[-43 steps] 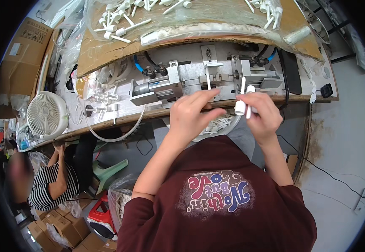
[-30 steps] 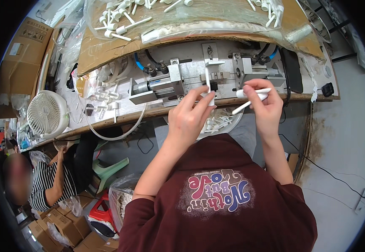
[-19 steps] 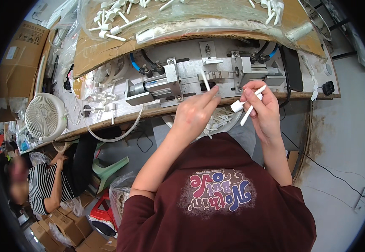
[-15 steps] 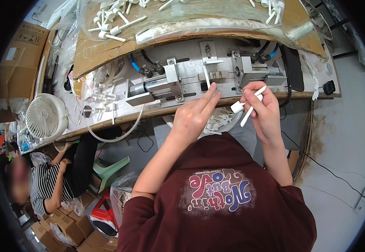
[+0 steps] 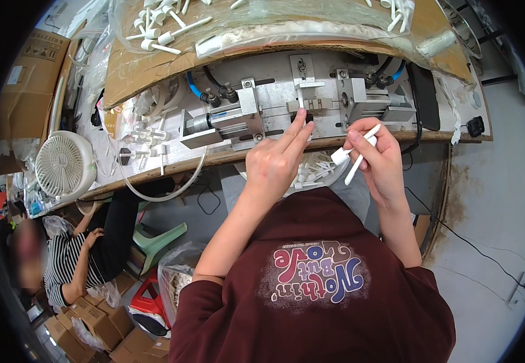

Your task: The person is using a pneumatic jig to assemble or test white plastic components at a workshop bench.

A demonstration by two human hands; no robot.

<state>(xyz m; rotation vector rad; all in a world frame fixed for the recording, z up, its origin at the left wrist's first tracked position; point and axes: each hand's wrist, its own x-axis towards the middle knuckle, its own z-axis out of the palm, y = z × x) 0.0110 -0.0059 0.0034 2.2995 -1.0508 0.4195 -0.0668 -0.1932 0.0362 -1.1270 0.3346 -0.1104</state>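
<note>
Workshop tabletop [image 5: 153, 169] carried a metal pneumatic jig [image 5: 299, 109], cardboard behind. Left hand [image 5: 277, 160]: fingers extended together, tips seating a small white piece [image 5: 302, 112] in the jig's centre slot. Right hand [image 5: 380, 160]: grip pinched on a white plastic stick [image 5: 353, 158], near the jig. Judged step: loading; next needs the stick aligned to the slot

One view only: camera on my head, looking steeply down over my chest at the workbench [image 5: 172, 166] edge. Close range; my forearms enter from below. Fisheye bends the bench edge; dark rim all round. No second view to overlap.
</note>
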